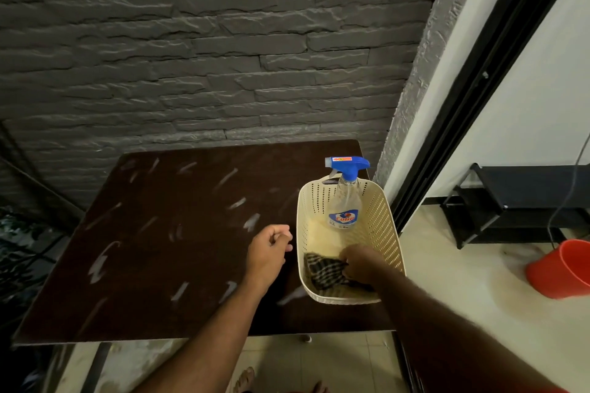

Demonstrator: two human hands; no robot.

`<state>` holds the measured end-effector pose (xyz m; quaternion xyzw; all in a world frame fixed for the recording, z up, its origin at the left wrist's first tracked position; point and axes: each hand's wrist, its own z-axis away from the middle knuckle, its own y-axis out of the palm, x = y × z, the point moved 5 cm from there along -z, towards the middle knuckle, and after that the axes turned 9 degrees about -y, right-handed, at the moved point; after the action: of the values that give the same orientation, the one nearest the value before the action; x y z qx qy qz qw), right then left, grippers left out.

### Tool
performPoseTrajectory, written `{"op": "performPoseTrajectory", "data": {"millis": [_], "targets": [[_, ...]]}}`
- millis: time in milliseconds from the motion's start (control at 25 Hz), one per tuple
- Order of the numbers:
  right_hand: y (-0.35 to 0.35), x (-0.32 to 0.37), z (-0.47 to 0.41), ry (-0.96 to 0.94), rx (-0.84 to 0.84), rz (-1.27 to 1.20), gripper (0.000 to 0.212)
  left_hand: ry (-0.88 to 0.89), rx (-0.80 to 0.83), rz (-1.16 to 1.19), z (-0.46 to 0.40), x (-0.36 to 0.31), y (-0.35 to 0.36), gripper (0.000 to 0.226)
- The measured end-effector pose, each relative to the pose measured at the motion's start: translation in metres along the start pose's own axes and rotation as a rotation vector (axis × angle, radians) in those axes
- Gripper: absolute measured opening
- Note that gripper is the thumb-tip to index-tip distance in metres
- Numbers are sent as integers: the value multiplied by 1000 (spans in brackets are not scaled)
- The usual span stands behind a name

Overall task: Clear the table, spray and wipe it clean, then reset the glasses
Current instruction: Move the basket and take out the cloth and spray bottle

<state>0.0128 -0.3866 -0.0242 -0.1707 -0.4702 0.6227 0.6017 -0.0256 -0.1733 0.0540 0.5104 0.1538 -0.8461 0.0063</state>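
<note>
dark stone wall stood behind the brown table point(159, 249), whose top carried pale streaks, so i judged the wiping not yet done. my right hand point(359, 263) reached into the cream basket point(388, 223) at four o'clock, fingers pinching the checked cloth point(322, 269) to lift it out. beyond it the spray bottle point(344, 201) stood upright. my left hand point(271, 249) hovered just beside the basket, loosely curled, holding nothing. no glasses showed.

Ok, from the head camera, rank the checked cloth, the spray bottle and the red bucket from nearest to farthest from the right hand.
1. Checked cloth: in the near end of the cream basket, gripped by the right hand.
2. Spray bottle: upright at the basket's far end, beyond the hand.
3. Red bucket: off the table, on the floor far to the right.
</note>
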Motion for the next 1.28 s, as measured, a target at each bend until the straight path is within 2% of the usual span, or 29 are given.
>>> {"op": "performPoseTrajectory", "data": {"millis": [280, 360, 440, 560, 640, 720, 880, 1000, 1120, 1200, 1280], "targets": [[-47, 19, 39, -36, -319, -692, 13, 13, -25, 71, 1, -11, 6, 9], [-60, 34, 47, -86, -401, -775, 10, -4, 46, 117, 5, -16, 15, 22], [-72, 52, 50, -141, -451, -825, 4, -60, 197, 221, 13, -28, 26, 32], [-83, 77, 49, -206, -481, -940, 6, -68, 316, 287, 17, -45, 35, 28], [-87, 89, 49, -230, -475, -979, 5, -74, 310, 348, 11, -51, 33, 24], [-89, 90, 50, -210, -490, -1039, 17, -109, 276, 398, 3, -52, 27, 26], [-97, 49, 55, 30, -738, -1096, 28, -164, 245, 526, -5, -47, 17, 30], [-107, 15, 45, 207, -809, -1067, 54, -166, 224, 536, -3, -43, 11, 29], [-123, 8, 25, 167, -752, -1037, 78, -155, 201, 528, -1, -44, 4, 27], [-129, 7, 11, 122, -705, -951, 78, -144, 183, 523, -1, -47, 0, 29], [-130, 8, -2, 87, -652, -862, 60, -133, 170, 528, 0, -51, -4, 31]]}}
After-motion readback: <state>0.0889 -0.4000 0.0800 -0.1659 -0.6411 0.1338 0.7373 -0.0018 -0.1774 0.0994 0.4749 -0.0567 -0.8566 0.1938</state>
